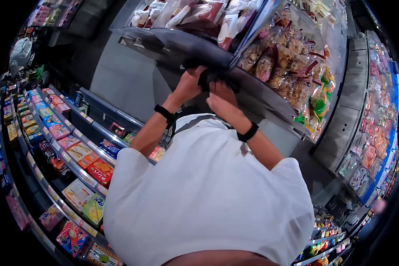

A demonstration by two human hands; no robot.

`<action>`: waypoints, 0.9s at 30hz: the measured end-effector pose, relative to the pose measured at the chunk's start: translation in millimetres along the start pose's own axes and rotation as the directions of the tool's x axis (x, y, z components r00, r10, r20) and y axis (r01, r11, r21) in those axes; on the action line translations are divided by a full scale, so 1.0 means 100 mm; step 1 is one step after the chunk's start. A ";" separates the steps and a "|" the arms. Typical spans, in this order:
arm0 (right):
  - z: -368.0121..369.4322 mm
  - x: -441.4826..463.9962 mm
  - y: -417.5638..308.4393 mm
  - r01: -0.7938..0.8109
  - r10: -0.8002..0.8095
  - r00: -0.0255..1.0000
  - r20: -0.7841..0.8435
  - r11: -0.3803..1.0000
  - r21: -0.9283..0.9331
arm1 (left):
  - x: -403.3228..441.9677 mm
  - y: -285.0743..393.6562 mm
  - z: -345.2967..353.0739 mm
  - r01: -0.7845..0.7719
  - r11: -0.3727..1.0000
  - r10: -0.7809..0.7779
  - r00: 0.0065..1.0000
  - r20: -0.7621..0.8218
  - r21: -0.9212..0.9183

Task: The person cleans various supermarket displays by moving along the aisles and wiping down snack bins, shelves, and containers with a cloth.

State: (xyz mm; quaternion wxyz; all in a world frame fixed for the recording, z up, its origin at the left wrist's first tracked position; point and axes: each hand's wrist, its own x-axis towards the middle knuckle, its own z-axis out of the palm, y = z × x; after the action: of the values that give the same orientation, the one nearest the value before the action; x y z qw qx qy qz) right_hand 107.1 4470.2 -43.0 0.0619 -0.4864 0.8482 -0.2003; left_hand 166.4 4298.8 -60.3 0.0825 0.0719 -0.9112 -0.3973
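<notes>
My left hand [192,84] and my right hand [222,98] are close together in front of my chest, just below the front edge of a display bin. Both have their fingers curled at a small black item [207,79]. It looks soft, but it is dark and partly covered, so its kind cannot be made out. A black band [165,113] circles my left wrist, and another black band [248,132] circles my right wrist. The fingertips of both hands are largely hidden against the dark item.
A clear-fronted bin [181,44] holds wrapped packets, beside clear-bagged snacks [283,66]. Low shelves with boxed sweets [80,153] run along my left. Hanging packets [370,150] line a rack at the right. Grey floor [128,75] shows beyond the left shelves.
</notes>
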 end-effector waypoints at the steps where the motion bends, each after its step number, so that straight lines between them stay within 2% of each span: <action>1: 0.05 -0.02 0.02 0.026 -0.027 1.000 -0.014 0.997 -0.073 | 0.01 -0.09 0.00 -0.057 0.998 0.057 0.998 0.019 -0.001; 2: 0.04 0.01 0.00 0.052 -0.056 0.998 -0.026 0.987 -0.153 | 0.04 -0.13 -0.02 -0.118 0.993 0.118 0.992 0.033 -0.007; 4: 0.06 0.09 -0.09 -0.026 0.024 1.000 -0.019 0.992 -0.124 | 0.01 -0.19 -0.05 -0.130 0.992 0.130 0.991 0.019 -0.003; 7: 0.09 0.25 -0.20 -0.015 0.009 0.999 -0.042 0.990 -0.142 | -0.02 -0.44 -0.07 -0.178 0.984 0.179 0.982 0.059 -0.018; 8: 0.08 0.35 -0.24 -0.072 0.072 0.997 -0.009 0.996 -0.056 | -0.01 -0.53 -0.11 -0.187 0.982 0.188 0.980 0.059 -0.031; 9: 0.07 0.44 -0.28 -0.134 0.133 0.991 0.029 0.991 0.025 | 0.00 -0.63 -0.14 -0.188 0.982 0.188 0.982 0.006 -0.031; 10: 0.09 0.53 -0.36 -0.143 0.144 0.989 -0.019 0.988 0.057 | 0.03 -0.72 -0.16 -0.186 0.982 0.184 0.981 -0.052 -0.034; 11: 0.17 0.63 -0.42 -0.109 0.110 0.994 -0.023 0.993 0.036 | 0.05 -0.81 -0.17 -0.227 0.972 0.215 0.964 -0.154 -0.061; 12: 0.23 0.72 -0.46 -0.071 0.071 0.997 -0.023 0.997 0.017 | 0.05 -0.89 -0.19 -0.226 0.971 0.210 0.963 -0.167 -0.080; 14: 0.32 0.91 -0.60 -0.052 0.051 0.997 -0.050 0.999 -0.016 | 0.07 -1.08 -0.34 -0.241 0.963 0.197 0.936 -0.291 -0.123; 15: 0.36 1.02 -0.68 -0.040 0.037 0.995 -0.088 0.999 -0.032 | 0.07 -1.15 -0.43 -0.210 0.970 0.169 0.947 -0.274 -0.126; 16: 0.40 1.12 -0.76 -0.135 0.135 0.991 -0.003 0.989 0.056 | 0.07 -1.23 -0.53 -0.198 0.969 0.156 0.953 -0.258 -0.147; 18: 0.69 1.23 -0.77 -0.123 0.134 0.974 -0.185 0.990 0.067 | 0.11 -1.32 -0.68 -0.210 0.957 0.155 0.954 -0.258 -0.200; 20: 0.93 1.27 -0.70 -0.118 0.108 0.939 -0.327 0.993 -0.010 | 0.20 -1.45 -0.75 -0.263 0.942 0.217 0.951 -0.220 -0.208; 21: 0.98 1.30 -0.68 -0.062 0.036 0.917 -0.397 0.997 -0.052 | 0.26 -1.45 -0.86 -0.293 0.929 0.255 0.950 -0.181 -0.228; 22: 1.01 1.27 -0.67 -0.097 0.075 0.928 -0.365 0.994 -0.042 | 0.27 -1.47 -0.92 -0.276 0.933 0.230 0.951 -0.208 -0.230; 24: 1.04 1.25 -0.66 -0.104 0.079 0.934 -0.348 0.993 -0.052 | 0.32 -1.50 -1.03 -0.314 0.909 0.306 0.949 -0.073 -0.275; 27: 0.97 1.31 -0.64 0.000 -0.007 0.962 -0.272 1.000 -0.027 | 0.28 -1.54 -1.12 -0.292 0.897 0.278 0.956 -0.090 -0.333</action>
State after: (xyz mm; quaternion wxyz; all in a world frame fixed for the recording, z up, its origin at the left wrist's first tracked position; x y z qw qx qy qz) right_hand 119.1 4303.5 -94.0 -0.0619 -0.4567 0.8503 -0.2539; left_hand 172.7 4109.6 -95.7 0.1693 -0.0697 -0.8268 -0.5319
